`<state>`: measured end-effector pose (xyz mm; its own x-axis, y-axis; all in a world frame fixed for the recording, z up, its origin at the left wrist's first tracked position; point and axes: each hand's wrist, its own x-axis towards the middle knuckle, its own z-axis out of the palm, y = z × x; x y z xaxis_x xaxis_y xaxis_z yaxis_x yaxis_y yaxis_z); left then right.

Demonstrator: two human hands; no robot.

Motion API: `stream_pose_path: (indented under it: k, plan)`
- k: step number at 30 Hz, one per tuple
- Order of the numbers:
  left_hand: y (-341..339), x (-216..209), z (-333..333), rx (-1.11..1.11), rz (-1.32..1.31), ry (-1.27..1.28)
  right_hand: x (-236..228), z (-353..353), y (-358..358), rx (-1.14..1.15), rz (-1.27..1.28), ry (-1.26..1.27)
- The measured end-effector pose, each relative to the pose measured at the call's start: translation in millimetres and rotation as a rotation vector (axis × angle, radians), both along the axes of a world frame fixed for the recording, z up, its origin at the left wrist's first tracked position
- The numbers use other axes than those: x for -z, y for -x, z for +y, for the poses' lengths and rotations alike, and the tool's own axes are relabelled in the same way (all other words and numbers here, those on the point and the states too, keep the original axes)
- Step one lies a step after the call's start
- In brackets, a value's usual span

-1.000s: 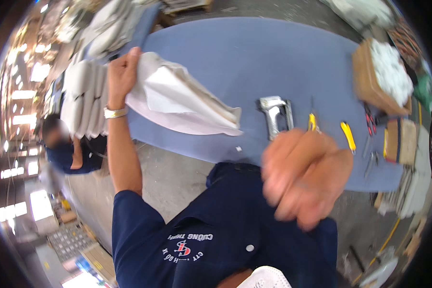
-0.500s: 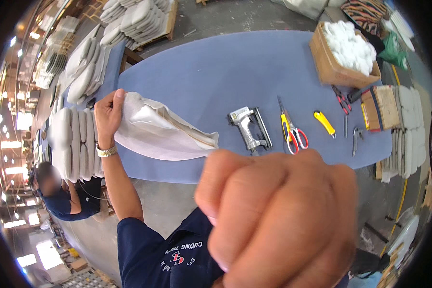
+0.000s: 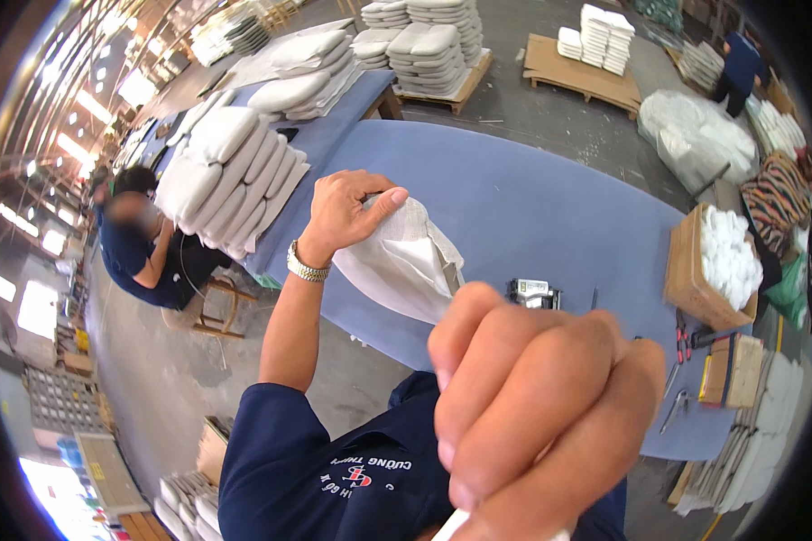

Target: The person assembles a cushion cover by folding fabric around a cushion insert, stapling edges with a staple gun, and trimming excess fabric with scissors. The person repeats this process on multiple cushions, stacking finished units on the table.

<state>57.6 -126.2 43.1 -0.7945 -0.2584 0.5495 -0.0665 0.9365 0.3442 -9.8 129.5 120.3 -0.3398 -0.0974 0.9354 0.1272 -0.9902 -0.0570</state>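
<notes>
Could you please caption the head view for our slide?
Left hand grips pale fabric at a blue table, right hand curled in foreground.

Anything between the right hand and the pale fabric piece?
Nothing visible between the right hand, raised close to the camera, and the pale fabric piece, gripped by the left hand. The metal staple gun lies to the piece's right.

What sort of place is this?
Probably an upholstery workshop: there are stacks of puffy pale-grey fabric cushions, a broad blue-covered worktable, and a brown cardboard box full of fluffy white stuffing.
</notes>
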Motion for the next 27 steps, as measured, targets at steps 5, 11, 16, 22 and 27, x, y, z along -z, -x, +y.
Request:
stream_pose_path:
  k: [5,11,16,22,27]
  plan:
    - [-38.6,7.3,2.0,-0.042,0.024,0.072,-41.7,-0.5,-52.3,-0.064,-0.192,-0.17]
    - [-42.1,8.7,-7.6,-0.063,0.112,0.034,-22.1,-4.5,-51.0,0.031,0.087,-0.253]
    - [-41.9,24.0,-22.5,-0.054,0.202,0.034,-15.8,-30.9,0.9,0.337,0.486,-0.303]
    - [-26.7,24.8,-49.6,0.043,0.303,-0.036,84.1,-76.9,49.3,1.004,0.596,-1.0]
    - [-13.6,30.1,-73.2,0.181,0.345,-0.144,144.6,-96.0,35.3,0.696,0.475,-1.31]
